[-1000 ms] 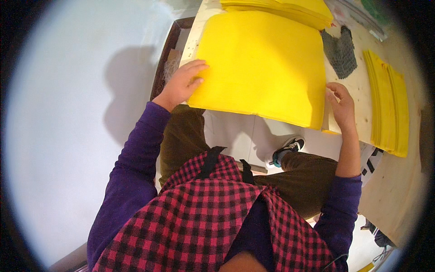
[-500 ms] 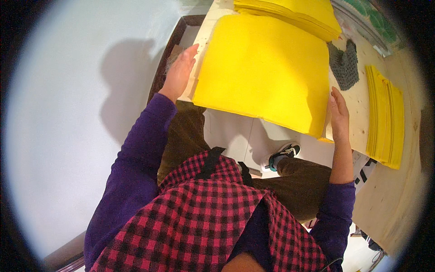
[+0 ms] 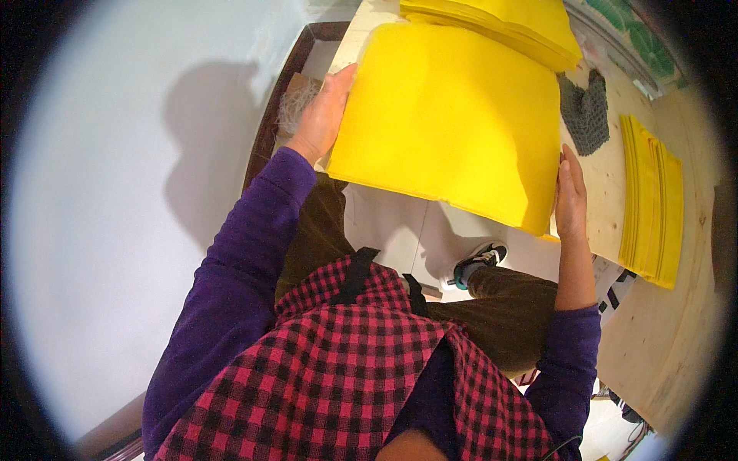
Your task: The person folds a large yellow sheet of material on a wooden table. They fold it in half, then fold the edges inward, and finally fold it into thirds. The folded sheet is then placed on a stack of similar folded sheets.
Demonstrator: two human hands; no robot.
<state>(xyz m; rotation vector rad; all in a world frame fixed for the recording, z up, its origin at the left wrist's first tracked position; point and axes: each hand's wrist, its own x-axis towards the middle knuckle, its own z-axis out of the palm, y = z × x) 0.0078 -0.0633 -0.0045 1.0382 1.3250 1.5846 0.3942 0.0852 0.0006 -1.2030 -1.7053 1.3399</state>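
Observation:
A large yellow stack of cloth or felt-like sheets [image 3: 450, 123] lies on a pale wooden table, its near edge jutting past the tabletop. My left hand [image 3: 326, 115] rests flat along the left side of this stack, fingers stretched out. Against the right side, my right hand [image 3: 570, 194] is held upright with straight fingers, palm turned inward. Neither hand grips anything between its own fingers. Behind the stack is a second yellow pile [image 3: 507, 27], which touches or overlaps its far edge.
On the table to the right are a dark grey knitted glove-like piece [image 3: 587, 115] and a narrow folded yellow pile [image 3: 652, 203]. A dark-framed box [image 3: 265, 127] with pale stringy scraps [image 3: 296, 107] stands at the left, beside a white wall [image 3: 100, 192].
My left hand has moved right, from beside the stack onto its left edge. My right hand has shifted slightly left, closer to the stack's right edge.

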